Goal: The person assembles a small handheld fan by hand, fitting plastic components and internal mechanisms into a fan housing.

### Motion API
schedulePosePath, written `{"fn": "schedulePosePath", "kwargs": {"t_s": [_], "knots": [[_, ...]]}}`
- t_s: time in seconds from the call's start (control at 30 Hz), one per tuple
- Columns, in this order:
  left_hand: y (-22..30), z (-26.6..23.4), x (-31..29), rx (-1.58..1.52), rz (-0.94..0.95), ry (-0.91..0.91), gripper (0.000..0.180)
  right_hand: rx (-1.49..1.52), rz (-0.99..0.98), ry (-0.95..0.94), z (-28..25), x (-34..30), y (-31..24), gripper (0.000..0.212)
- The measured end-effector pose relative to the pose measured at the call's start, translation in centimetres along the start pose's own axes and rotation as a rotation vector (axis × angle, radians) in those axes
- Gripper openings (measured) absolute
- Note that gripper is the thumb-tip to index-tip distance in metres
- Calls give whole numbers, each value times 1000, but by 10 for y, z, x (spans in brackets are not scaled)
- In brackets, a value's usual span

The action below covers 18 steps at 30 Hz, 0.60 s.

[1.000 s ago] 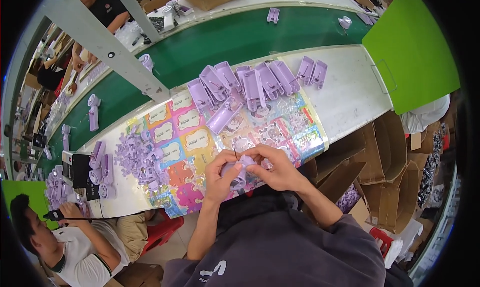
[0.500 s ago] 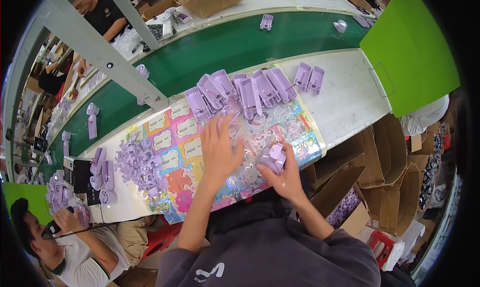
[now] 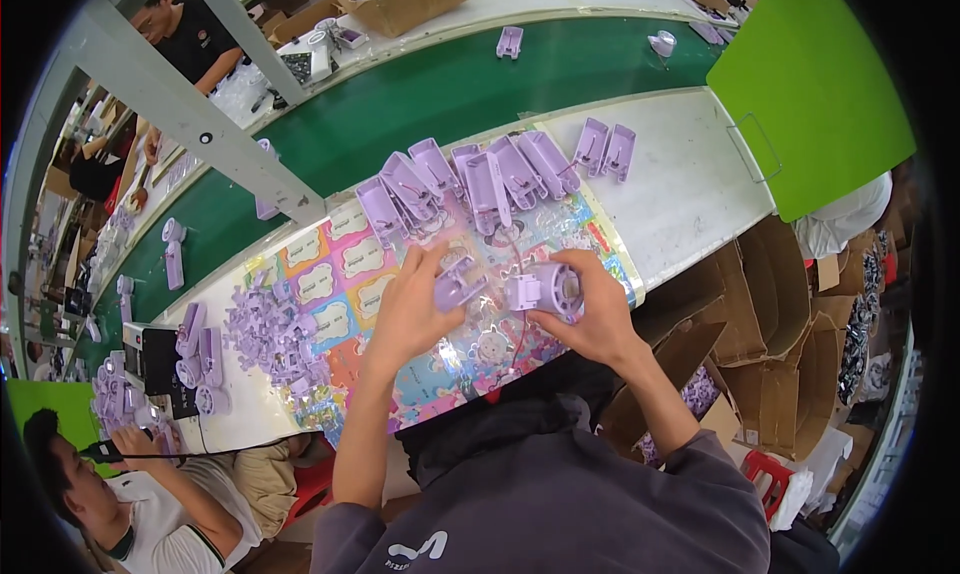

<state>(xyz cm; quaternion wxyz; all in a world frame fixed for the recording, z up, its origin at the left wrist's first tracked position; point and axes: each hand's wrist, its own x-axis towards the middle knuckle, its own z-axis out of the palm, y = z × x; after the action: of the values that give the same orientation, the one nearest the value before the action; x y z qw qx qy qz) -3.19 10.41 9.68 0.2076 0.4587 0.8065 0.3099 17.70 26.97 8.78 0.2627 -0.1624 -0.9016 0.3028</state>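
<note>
My left hand point(image 3: 405, 312) is closed around a small lilac plastic bracket point(image 3: 458, 284) with prongs at its upper end. In my right hand point(image 3: 603, 319) sits a round lilac fan head point(image 3: 552, 288), its grille facing right and a square block on its left side. A thin red wire point(image 3: 519, 342) trails below the fan head. The two parts are held apart, a short gap between them. Beyond my hands stands a row of lilac handle shells point(image 3: 487, 189), open side up, several with red wires showing.
A heap of small lilac parts point(image 3: 270, 334) lies left on the colourful sheet point(image 3: 345, 274). Past the table runs a green conveyor belt point(image 3: 420, 99); a grey post point(image 3: 205, 134) rises at left. Cardboard boxes point(image 3: 755, 304) stand right. A co-worker point(image 3: 165, 484) holds a dark tool at lower left.
My left hand has come back from the shells and now holds the bracket. The fan head in my right hand has turned, showing its grille and block. The view has shifted slightly.
</note>
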Motion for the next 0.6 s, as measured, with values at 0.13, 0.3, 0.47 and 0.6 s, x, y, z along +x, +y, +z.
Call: {"fn": "schedulePosePath", "kwargs": {"t_s": [0.13,0.3,0.47,0.6], "knots": [[-17,-3,-11,-155,111,-164,64,-104,-212,-59,-2,20,-13,69],[-10,-6,-17,-466,18,-243,59,-169,-339,-105,7,27,-19,73],[-15,3,-21,-371,11,-235,62,-271,-367,-157,9,26,-28,75],[-11,5,-24,-526,-21,-254,59,-292,-401,-132,9,27,-31,77]]}}
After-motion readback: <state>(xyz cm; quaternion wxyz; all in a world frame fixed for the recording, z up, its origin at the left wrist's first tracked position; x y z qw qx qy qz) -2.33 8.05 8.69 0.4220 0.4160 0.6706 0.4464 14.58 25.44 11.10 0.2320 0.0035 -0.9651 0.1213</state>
